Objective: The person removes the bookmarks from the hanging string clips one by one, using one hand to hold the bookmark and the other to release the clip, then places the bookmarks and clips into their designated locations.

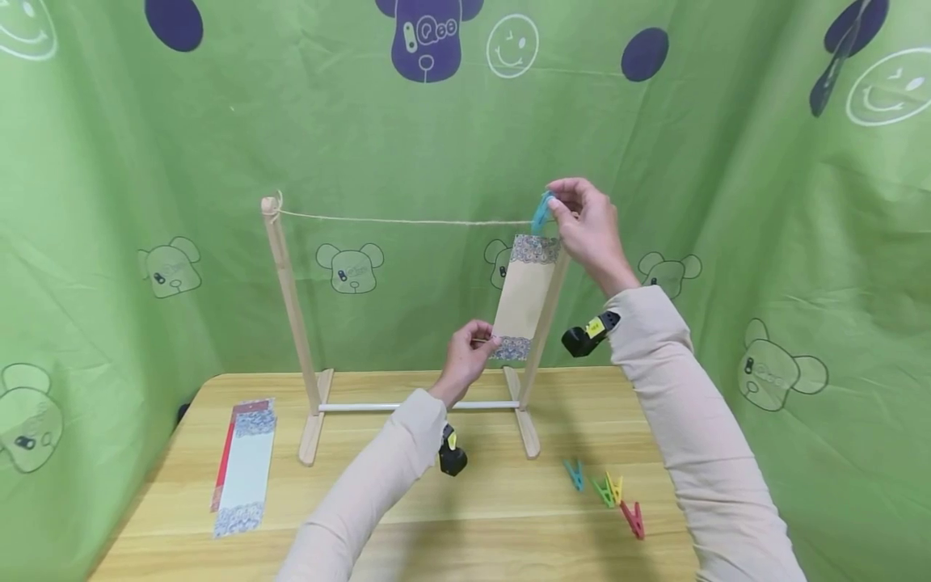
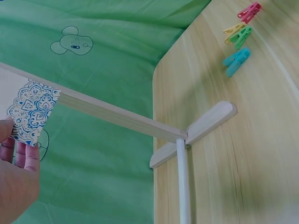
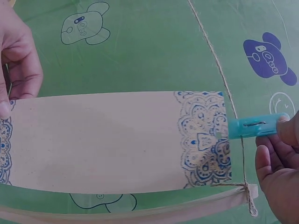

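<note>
A cream paper strip [image 1: 525, 293] with blue lace-patterned ends hangs just below the string [image 1: 407, 221], near the right post of a wooden stand. My right hand [image 1: 591, 230] pinches a turquoise clothespin [image 3: 254, 126] between thumb and fingers. The clothespin crosses the string, and its tip overlaps the strip's upper patterned end. Lower down, my left hand [image 1: 469, 356] pinches the strip's left edge at the bottom patterned end. In the left wrist view the thumb lies in front of that corner [image 2: 33, 112], with the fingers behind it.
Several clothespins, among them a blue one [image 1: 575, 475] and a red one [image 1: 634, 520], lie at the table's right. A pale blue strip [image 1: 247, 469] overlaps a red strip [image 1: 224, 461] at the left. The stand's left post [image 1: 291, 299] and white crossbar [image 1: 364, 407] rise behind my arms.
</note>
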Demonstrator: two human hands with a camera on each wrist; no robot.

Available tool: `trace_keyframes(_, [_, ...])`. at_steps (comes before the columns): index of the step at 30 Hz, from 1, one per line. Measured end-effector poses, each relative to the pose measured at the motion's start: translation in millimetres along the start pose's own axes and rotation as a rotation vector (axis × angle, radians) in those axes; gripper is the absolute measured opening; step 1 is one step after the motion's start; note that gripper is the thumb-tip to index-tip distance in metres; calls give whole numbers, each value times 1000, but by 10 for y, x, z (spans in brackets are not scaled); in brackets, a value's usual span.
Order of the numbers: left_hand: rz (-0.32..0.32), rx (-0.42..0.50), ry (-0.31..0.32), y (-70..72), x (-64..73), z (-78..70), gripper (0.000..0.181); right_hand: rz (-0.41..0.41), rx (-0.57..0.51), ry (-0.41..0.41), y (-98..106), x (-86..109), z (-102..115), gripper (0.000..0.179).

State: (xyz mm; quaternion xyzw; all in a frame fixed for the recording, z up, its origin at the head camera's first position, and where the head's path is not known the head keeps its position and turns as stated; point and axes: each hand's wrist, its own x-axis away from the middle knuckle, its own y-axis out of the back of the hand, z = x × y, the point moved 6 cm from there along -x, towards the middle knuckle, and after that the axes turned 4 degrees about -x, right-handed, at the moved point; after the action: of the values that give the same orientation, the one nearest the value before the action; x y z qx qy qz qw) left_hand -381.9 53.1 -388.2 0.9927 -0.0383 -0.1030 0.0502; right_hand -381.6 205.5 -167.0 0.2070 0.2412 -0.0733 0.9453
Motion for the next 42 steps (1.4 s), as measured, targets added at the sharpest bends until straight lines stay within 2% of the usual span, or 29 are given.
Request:
trace_keyframes(15, [1,8,-12,76,41,-1,15,-56,-38,61,56,30,56,25])
trace_keyframes(17, [2,19,-24,90,46,-12,15,-59,-36,65,58,34,52,25])
trace_keyframes(18, [3,23,-28,103,85,-68,15,-60,-35,66,59,37,51,24])
trace_keyframes(21, [5,29,-30,119,96,-68,16,-68,-34,72,65,42,46,24])
trace_keyframes(24, [6,28,-23,133,100,-62,17,-82,-33,82,73,45,42,24])
trace_keyframes(25, [5,27,-21,130,67,-8,17,-88,-33,88,76,45,40,23])
trace_keyframes(38, [6,26,-8,188,78,40,17,-172,-45,178,119,92,66,20])
trace_keyframes(42, [13,34,-4,209,81,52,18,-175,-43,190,143,108,64,20])
